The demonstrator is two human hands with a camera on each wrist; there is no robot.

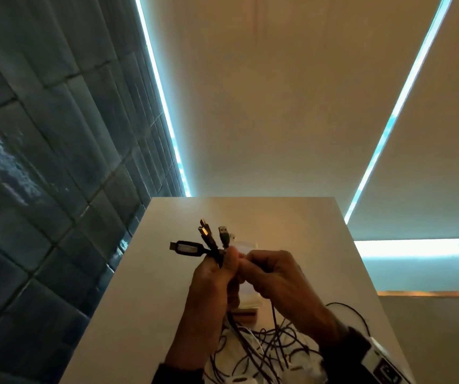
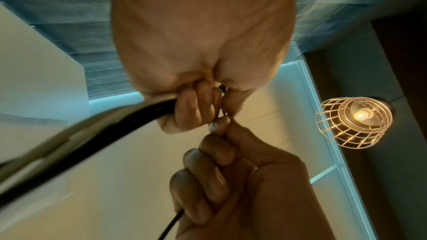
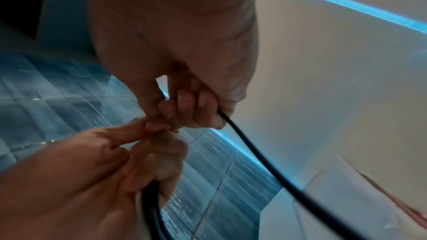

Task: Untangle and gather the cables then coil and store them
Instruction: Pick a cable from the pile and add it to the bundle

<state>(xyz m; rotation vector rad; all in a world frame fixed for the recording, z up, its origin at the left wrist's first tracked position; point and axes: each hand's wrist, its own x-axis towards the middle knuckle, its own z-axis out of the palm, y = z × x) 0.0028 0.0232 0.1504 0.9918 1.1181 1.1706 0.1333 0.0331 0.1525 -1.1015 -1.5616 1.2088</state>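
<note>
My left hand [image 1: 214, 275] is raised over the white table [image 1: 145, 286] and grips a bundle of dark cables, whose USB plugs [image 1: 209, 236] fan out above its fist. My right hand [image 1: 272, 275] touches it at the fingertips and holds one thin black cable [image 1: 274, 314] that hangs down. A loose tangle of black and white cables [image 1: 267, 345] lies on the table beneath the wrists. In the left wrist view the left hand [image 2: 198, 43] clamps thick black cable [image 2: 92, 134]. In the right wrist view the right hand [image 3: 175, 43] holds a black cable [image 3: 254, 152].
A pale flat object [image 1: 247, 300] lies on the table, mostly hidden behind my hands. Dark tiled wall [image 1: 42, 162] runs along the table's left side. A caged pendant lamp [image 2: 353, 121] hangs overhead. The table ends on the right near a lit window strip [image 1: 417, 246].
</note>
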